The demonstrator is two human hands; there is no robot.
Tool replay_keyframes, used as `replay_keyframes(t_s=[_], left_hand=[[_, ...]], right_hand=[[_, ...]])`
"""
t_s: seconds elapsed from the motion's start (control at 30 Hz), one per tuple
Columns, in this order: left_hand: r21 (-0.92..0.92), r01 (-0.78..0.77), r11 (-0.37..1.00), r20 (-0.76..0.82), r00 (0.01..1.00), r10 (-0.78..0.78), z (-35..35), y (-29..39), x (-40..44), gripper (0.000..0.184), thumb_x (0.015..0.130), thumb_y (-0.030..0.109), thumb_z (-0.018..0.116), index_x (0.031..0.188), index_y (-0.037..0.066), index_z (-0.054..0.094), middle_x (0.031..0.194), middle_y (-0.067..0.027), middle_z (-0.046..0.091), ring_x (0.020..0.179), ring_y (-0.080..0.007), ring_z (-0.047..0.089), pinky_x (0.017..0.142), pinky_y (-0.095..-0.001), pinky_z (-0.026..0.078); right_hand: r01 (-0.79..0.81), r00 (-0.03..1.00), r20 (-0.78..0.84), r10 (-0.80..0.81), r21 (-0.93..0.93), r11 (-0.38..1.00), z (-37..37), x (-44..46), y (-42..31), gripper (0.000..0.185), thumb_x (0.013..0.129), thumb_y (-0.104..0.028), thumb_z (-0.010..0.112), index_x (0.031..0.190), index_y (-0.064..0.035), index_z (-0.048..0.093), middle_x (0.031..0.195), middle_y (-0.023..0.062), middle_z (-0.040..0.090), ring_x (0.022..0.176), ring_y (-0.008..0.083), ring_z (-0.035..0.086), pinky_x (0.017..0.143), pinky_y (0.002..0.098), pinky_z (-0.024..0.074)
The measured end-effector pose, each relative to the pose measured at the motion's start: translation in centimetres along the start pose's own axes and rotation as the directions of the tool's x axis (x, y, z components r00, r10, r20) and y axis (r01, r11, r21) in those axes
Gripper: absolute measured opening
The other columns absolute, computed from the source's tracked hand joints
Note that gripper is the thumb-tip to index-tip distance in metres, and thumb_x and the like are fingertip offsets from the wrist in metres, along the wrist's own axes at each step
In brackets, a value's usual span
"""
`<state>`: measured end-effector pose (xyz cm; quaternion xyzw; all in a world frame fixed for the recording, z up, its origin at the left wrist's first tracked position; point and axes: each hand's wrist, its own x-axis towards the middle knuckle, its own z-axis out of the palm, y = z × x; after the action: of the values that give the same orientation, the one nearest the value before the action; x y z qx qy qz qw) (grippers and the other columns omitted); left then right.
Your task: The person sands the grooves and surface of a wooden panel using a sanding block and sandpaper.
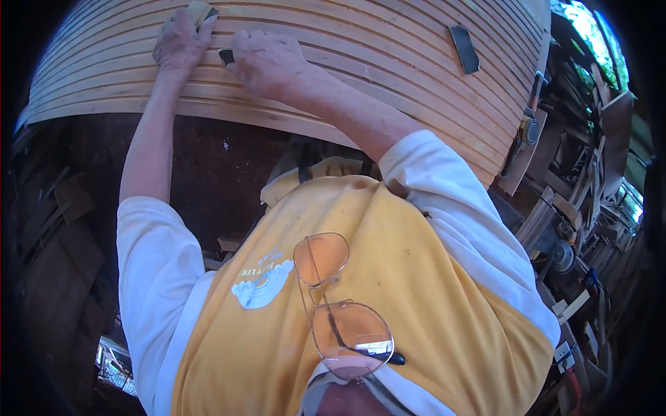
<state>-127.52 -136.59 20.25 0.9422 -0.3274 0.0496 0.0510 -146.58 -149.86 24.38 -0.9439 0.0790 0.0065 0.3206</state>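
Note:
A wide wooden panel [374,48] with long parallel grooves spreads across the top of the view. My left hand [179,43] is on it at the upper left, fingers closed around a small pale block [199,12] with a dark edge. Just to its right, my right hand [267,61] is curled into a fist over the grooves. From that fist pokes the end of a dark strip [226,56] that looks like sandpaper; the rest is hidden. Farther right, a similar dark strip [463,49] lies loose on the panel.
Beyond the panel's right edge lie a tool with a round dial-like part [531,132], stacked boards [603,159] and a round metal piece [563,256]. A socket box [563,355] is at the lower right. Glasses [347,326] hang at my chest.

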Motion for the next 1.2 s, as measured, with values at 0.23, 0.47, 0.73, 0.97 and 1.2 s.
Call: replay_keyframes(t_s=[0.23, 0.47, 0.73, 0.97, 1.2], left_hand=[[-0.072, -0.040, 0.997, -0.021, 0.999, 0.039, 1.2, -0.3, 0.4, 0.054, 0.096, 0.054, 0.063, 0.115, 0.004, 0.058, 0.109, -0.0238, 0.069, 0.106, -0.0441, 0.066, 0.090, -0.0538, 0.052], [-0.057, -0.015, 0.998, -0.013, 1.000, 0.015, 0.9, -0.8, 0.3, 0.051, 0.096, 0.052, 0.061, 0.115, 0.005, 0.057, 0.115, -0.0242, 0.069, 0.110, -0.0441, 0.065, 0.092, -0.0560, 0.052], [-0.035, 0.049, 0.998, -0.068, 0.996, -0.051, -0.2, 0.9, -0.8, 0.051, 0.093, 0.044, 0.067, 0.121, 0.004, 0.057, 0.108, -0.0221, 0.069, 0.104, -0.0416, 0.066, 0.088, -0.0521, 0.054], [-0.092, 0.072, 0.993, 0.015, 0.997, -0.070, -3.3, 3.4, -0.6, 0.042, 0.089, 0.037, 0.067, 0.118, 0.008, 0.061, 0.096, -0.0193, 0.071, 0.097, -0.0413, 0.069, 0.082, -0.0490, 0.057], [-0.103, 0.070, 0.992, -0.109, 0.991, -0.081, -2.1, 2.9, -1.2, 0.049, 0.088, 0.042, 0.070, 0.124, 0.010, 0.063, 0.113, -0.0196, 0.071, 0.108, -0.0404, 0.068, 0.090, -0.0502, 0.056]], right_hand=[[0.176, 0.907, -0.348, -0.236, -0.197, 0.965, -1.5, -3.0, 2.5, 0.046, 0.087, -0.040, 0.073, 0.118, -0.0084, 0.059, 0.118, 0.0156, 0.055, 0.117, 0.0349, 0.051, 0.096, 0.0513, 0.0389], [-0.744, 0.628, -0.687, 0.365, -0.392, 0.541, -16.3, -15.2, 24.4, 0.042, 0.088, -0.040, 0.072, 0.108, -0.0049, 0.060, 0.126, 0.0201, 0.052, 0.122, 0.0398, 0.046, 0.096, 0.0563, 0.0414], [-0.437, 0.834, -0.472, 0.285, -0.250, 0.864, -15.7, -17.2, 26.6, 0.034, 0.090, -0.019, 0.071, 0.117, -0.0040, 0.057, 0.113, 0.0208, 0.061, 0.108, 0.0413, 0.055, 0.096, 0.0493, 0.0471], [-0.007, 0.990, -0.139, -0.040, -0.327, 0.945, -15.0, -23.3, 22.3, 0.028, 0.090, -0.012, 0.069, 0.111, -0.0048, 0.053, 0.104, 0.0199, 0.059, 0.096, 0.0414, 0.060, 0.082, 0.0500, 0.0512], [0.027, 0.997, 0.074, -0.002, -0.332, 0.943, -12.3, -21.6, 17.7, 0.027, 0.087, -0.010, 0.068, 0.107, -0.0055, 0.050, 0.103, 0.0167, 0.059, 0.095, 0.0379, 0.064, 0.077, 0.0493, 0.0539]])
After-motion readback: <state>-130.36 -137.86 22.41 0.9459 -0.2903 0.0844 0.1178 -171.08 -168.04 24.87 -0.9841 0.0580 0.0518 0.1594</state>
